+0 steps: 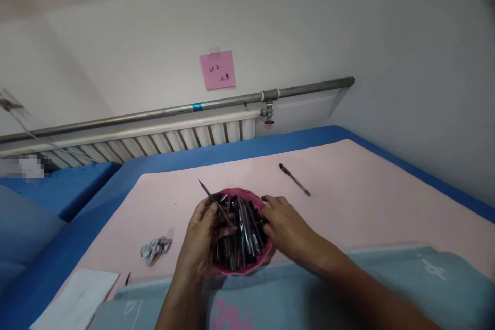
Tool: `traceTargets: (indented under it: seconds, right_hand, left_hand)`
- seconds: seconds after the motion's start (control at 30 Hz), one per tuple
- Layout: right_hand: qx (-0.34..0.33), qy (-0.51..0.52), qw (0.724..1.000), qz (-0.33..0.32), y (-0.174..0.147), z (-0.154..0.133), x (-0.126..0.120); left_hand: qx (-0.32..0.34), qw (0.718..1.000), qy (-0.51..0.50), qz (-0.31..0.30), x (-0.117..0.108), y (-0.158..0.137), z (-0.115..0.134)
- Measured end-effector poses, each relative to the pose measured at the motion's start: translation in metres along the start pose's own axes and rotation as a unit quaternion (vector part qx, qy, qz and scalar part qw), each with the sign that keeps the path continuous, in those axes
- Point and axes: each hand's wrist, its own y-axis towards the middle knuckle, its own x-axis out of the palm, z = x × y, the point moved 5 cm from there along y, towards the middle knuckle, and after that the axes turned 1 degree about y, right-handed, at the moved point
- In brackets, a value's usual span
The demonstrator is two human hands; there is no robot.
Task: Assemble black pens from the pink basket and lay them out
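A round pink basket [253,267] full of black and clear pens [243,227] stands on the pink sheet near the front edge. Between the thumb and fingers of my left hand [201,232] is an uncapped pen [217,203], its tip pointing up and to the left over the basket's left side. Dark smudges show on that hand's fingers. My right hand [286,224] has its fingers bent around the basket's right rim, close to the pens. Behind it, a capped black pen [295,180] lies alone on the sheet.
Left of the basket lie crumpled paper [155,249], a white sheet of paper [75,300] and a small dark pointed object [128,278]. Blue-green cloth [402,273] covers the front edge. A radiator [185,139] and pipe [162,113] run along the wall behind.
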Motion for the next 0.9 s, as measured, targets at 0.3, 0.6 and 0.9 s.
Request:
traceTargets:
  seconds: [0.3,0.6,0.9]
  right_hand:
    - [0.044,0.215,0.974,0.049,-0.005,-0.013,-0.031]
    - [0.049,0.319,0.946,0.029,-0.009,-0.02,-0.009]
    - [0.049,0.318,0.947,0.007,-0.01,-0.021,-0.002]
  left_hand:
    - [-0.021,0.999,-0.04,-0.005,0.004,-0.004,0.001]
    - [-0.013,0.996,-0.088,-0.003,0.008,-0.004,-0.005]
    - [-0.024,0.997,-0.072,-0.001,0.015,-0.008,-0.012]
